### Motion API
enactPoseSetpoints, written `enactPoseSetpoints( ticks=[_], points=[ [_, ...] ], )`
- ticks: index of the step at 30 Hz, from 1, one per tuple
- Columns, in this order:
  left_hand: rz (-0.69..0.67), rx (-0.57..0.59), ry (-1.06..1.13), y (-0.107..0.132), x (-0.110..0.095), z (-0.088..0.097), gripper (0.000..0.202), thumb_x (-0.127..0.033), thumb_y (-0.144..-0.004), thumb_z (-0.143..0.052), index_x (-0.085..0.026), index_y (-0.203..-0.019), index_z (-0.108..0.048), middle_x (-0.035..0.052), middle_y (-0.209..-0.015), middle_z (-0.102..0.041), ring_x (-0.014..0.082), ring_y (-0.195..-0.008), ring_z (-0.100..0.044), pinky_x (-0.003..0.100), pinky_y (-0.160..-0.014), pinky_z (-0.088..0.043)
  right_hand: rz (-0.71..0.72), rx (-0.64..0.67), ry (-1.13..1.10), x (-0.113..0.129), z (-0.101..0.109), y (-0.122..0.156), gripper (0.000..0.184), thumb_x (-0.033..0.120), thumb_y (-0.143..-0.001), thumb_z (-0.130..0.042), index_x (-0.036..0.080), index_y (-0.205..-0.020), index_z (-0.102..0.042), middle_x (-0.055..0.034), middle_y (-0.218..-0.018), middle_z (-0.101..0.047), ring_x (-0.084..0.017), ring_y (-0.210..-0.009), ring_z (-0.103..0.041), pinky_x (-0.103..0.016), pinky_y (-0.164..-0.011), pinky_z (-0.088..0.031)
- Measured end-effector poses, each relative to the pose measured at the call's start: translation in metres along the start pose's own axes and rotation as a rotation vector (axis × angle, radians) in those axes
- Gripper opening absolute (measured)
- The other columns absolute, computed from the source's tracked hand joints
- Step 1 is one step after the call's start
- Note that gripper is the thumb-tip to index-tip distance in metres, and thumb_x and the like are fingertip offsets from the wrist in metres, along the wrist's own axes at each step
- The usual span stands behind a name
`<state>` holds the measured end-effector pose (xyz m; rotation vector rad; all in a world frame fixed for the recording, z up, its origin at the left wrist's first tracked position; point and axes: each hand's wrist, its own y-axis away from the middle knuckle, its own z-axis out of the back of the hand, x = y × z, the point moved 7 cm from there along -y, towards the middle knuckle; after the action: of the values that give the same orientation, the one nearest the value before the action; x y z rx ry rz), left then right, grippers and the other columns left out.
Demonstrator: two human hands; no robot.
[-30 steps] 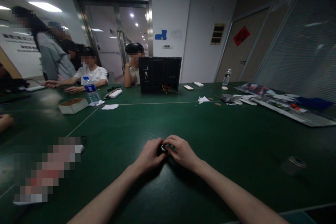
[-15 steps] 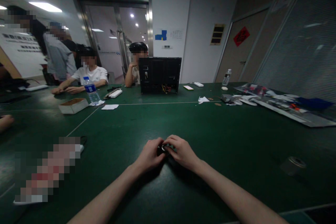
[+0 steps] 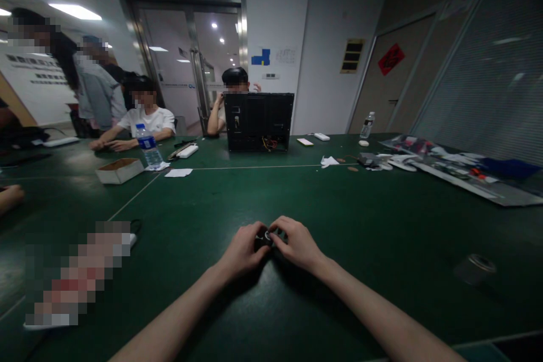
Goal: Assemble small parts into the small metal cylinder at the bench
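A small black object (image 3: 266,236) with a white curved mark sits between my two hands, just above or on the green table (image 3: 263,195). My left hand (image 3: 248,244) is curled round its left side, thumb and fingers closed on it. From the right, the fingertips of my right hand (image 3: 294,240) pinch at the same object near the white mark. Fingers cover most of it, and I cannot make out its kind.
A dark cylinder (image 3: 475,268) stands on the right, and a blurred-out flat item (image 3: 78,274) lies on the left. Farther off are a cardboard box (image 3: 120,172), a water bottle (image 3: 148,147), a black case (image 3: 258,123) and a cluttered board (image 3: 500,195). Other people sit and stand beyond.
My right hand has shifted slightly right, and more of the white mark shows between my fingers. My left hand stays nearly still. Behind the black case, the seated person has raised a hand.
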<state>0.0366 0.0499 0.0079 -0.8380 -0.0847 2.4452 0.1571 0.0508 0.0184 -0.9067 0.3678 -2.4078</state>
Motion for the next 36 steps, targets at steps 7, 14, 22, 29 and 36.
enactPoseSetpoints(
  ticks=[7, 14, 22, 29, 36],
  points=[
    [-0.032, 0.002, -0.015, -0.001, 0.003, -0.003, 0.02, -0.017, -0.074, -0.056, -0.017, -0.094, -0.055, 0.005, -0.089, -0.062, 0.0188, -0.082, -0.056, 0.027, -0.075, -0.04, 0.074, 0.031, -0.042, 0.008, -0.001, 0.001, 0.017, 0.017, -0.085, -0.052, 0.021, -0.096, -0.065, -0.0039, -0.093, -0.062, -0.015, -0.085, -0.058, -0.027, -0.077, -0.046],
    [-0.037, 0.003, 0.034, -0.003, 0.002, -0.006, 0.015, -0.016, -0.074, -0.054, -0.017, -0.088, -0.054, 0.0039, -0.084, -0.061, 0.0173, -0.076, -0.056, 0.024, -0.068, -0.039, 0.155, 0.058, -0.034, 0.016, -0.005, 0.003, 0.023, 0.018, -0.086, -0.052, 0.023, -0.103, -0.066, -0.0054, -0.1, -0.062, -0.017, -0.092, -0.058, -0.027, -0.081, -0.046],
    [-0.035, -0.007, 0.037, -0.002, 0.005, -0.006, 0.015, -0.014, -0.075, -0.052, -0.017, -0.09, -0.054, 0.0038, -0.084, -0.062, 0.0173, -0.077, -0.056, 0.024, -0.069, -0.039, 0.117, 0.042, -0.021, 0.016, -0.003, 0.002, 0.018, 0.021, -0.084, -0.055, 0.023, -0.1, -0.065, -0.0041, -0.097, -0.062, -0.016, -0.091, -0.057, -0.027, -0.081, -0.045],
    [-0.051, -0.002, 0.049, -0.002, 0.002, -0.004, 0.022, -0.016, -0.076, -0.055, -0.017, -0.097, -0.055, 0.0049, -0.09, -0.064, 0.0178, -0.081, -0.058, 0.025, -0.072, -0.04, 0.032, 0.035, -0.009, 0.003, -0.001, 0.001, 0.017, 0.021, -0.086, -0.053, 0.022, -0.096, -0.066, -0.0035, -0.094, -0.063, -0.016, -0.088, -0.058, -0.027, -0.079, -0.044],
    [-0.01, 0.031, -0.017, -0.003, 0.004, -0.004, 0.021, -0.022, -0.076, -0.059, -0.017, -0.097, -0.058, 0.0051, -0.089, -0.064, 0.0191, -0.082, -0.058, 0.027, -0.073, -0.041, -0.009, 0.02, -0.001, -0.004, 0.001, 0.0, 0.014, 0.02, -0.085, -0.054, 0.021, -0.094, -0.064, -0.0033, -0.091, -0.066, -0.016, -0.086, -0.058, -0.028, -0.078, -0.043]
  ],
)
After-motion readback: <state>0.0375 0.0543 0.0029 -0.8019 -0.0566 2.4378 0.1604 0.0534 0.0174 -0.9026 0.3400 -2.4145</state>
